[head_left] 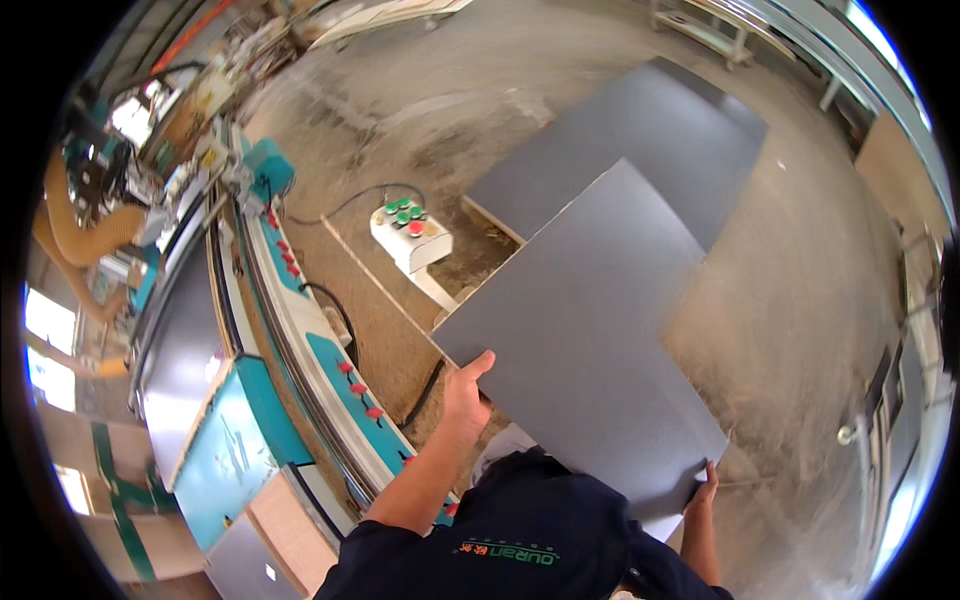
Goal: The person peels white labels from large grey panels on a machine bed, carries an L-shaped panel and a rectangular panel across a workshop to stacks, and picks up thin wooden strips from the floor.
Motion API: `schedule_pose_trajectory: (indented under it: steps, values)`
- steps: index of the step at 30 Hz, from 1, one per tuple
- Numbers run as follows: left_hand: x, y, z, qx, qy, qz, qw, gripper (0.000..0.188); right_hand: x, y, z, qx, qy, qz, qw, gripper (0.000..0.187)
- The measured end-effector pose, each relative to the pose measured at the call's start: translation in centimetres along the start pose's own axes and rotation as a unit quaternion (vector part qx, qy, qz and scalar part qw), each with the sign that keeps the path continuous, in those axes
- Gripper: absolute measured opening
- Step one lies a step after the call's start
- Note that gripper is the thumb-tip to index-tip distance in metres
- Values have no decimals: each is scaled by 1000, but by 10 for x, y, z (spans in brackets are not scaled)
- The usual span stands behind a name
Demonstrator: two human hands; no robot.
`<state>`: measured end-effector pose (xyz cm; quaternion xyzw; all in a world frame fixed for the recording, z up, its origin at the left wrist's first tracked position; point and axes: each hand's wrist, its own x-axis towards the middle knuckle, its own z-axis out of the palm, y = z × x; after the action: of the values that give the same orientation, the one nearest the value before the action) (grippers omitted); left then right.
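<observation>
A large dark grey flat panel [585, 300] is held tilted in front of my body. At its near left edge is my left hand [467, 392], closed with the thumb over the top face; the other fingers are mostly hidden by the edge. My right hand [705, 487] grips the near right corner, its fingertips showing at the rim and the rest partly hidden. Beyond the held panel, and partly covered by it, more grey board [650, 130] lies low over the floor.
A long machine with a white and teal rail [330, 360] and red knobs runs along my left. Beside it stands a white control box [412, 238] with green and red buttons. Cables cross the floor. Boards lean at the right wall [900, 175]; a trolley [705, 35] stands far back.
</observation>
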<state>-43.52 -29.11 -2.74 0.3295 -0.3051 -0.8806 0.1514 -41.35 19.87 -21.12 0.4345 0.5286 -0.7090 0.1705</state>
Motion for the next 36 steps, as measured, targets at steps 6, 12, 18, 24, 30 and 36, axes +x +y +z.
schedule_pose_trajectory:
  steps: [6,12,18,24,30,36]
  values:
    - [66,112,32,-32,-33,44,998,33,28,-44,127,38,-73,-36,996,76]
    - [141,172,92,13,-155,114,981,28,16,-133,300,-1,-96,-16,995,92]
    - [221,188,141,100,-215,110,965,23,30,-194,396,-45,-119,-62,990,89]
    - [316,190,179,133,-199,34,970,22,123,-242,432,-1,-75,-68,995,85]
    - [449,214,204,-9,-131,42,990,29,176,-311,535,-44,-191,-84,977,80]
    - [554,248,191,-120,-4,41,992,33,216,-387,665,-194,-123,-91,969,72]
